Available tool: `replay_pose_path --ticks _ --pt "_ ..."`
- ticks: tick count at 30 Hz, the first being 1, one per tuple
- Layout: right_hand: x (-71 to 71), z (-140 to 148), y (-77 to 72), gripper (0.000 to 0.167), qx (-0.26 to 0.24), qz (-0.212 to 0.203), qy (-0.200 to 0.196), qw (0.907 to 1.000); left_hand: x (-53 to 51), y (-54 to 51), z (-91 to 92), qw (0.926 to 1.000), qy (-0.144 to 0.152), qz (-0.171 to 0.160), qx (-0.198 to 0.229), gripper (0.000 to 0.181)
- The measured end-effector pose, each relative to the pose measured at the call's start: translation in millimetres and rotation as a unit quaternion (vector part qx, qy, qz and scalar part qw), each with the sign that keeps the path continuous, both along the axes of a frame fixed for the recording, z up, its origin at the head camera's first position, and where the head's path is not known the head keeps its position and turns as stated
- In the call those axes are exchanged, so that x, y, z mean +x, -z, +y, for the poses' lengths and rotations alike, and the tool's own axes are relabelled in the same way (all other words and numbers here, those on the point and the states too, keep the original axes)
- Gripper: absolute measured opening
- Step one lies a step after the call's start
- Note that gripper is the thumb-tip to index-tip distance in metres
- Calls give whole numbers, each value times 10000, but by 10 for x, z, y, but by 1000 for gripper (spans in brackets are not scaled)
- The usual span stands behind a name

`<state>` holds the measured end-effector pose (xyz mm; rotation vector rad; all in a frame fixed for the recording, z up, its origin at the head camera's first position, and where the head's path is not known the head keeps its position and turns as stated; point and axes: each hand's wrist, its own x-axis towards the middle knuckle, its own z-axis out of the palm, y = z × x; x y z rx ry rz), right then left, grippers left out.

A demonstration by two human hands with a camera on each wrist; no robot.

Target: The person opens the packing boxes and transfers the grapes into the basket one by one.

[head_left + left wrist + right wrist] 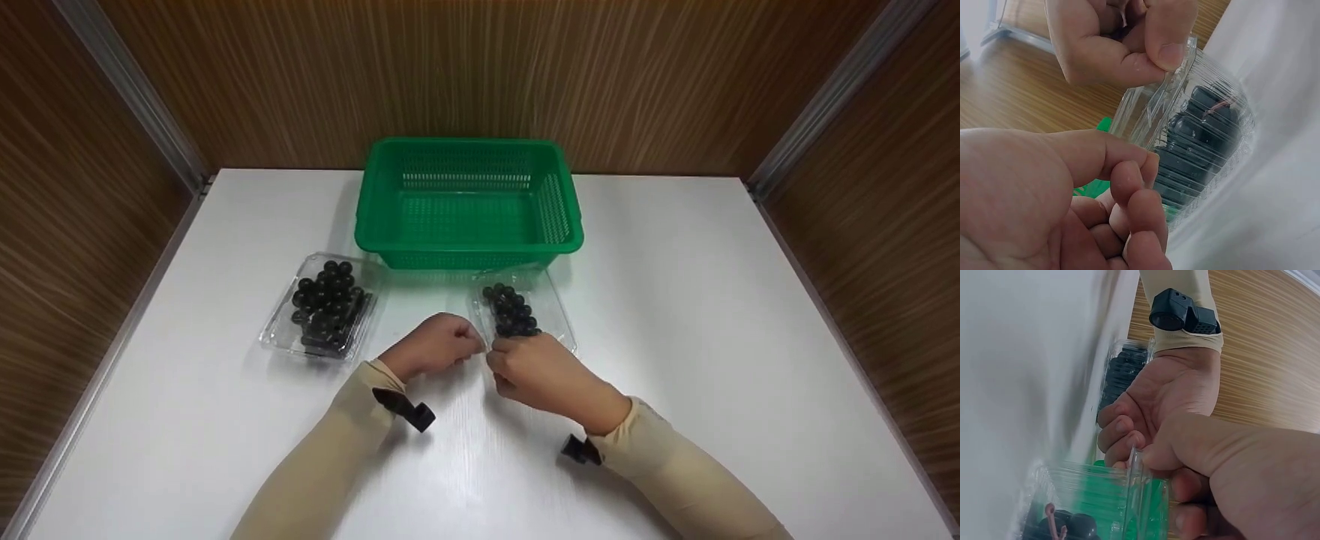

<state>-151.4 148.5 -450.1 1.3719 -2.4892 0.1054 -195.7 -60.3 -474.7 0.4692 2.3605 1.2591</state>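
A clear plastic clamshell box (559, 319) with dark grapes (510, 304) stands in front of the green basket. My right hand (544, 375) pinches its near rim between thumb and finger, as the left wrist view shows with the right thumb (1171, 56) on the plastic edge. My left hand (439, 345) is at the box's near left corner. Its thumb and curled fingers meet at the rim (1154, 126) in the left wrist view. Through the ribbed wall, dark grapes (1202, 135) and a pinkish stem show. The right fingertips are partly hidden in the head view.
A second clear box (277, 337) of dark grapes (326, 300) lies to the left. The green basket (469, 249) stands at the back of the white table (697, 360). Wood-grain panels (465, 75) enclose the back and sides.
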Motion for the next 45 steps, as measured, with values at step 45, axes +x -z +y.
replay_pose_path --ticks 45 --pt "-128 -28 156 19 -710 -257 137 9970 -2 65 3 9866 177 -1515 578 18"
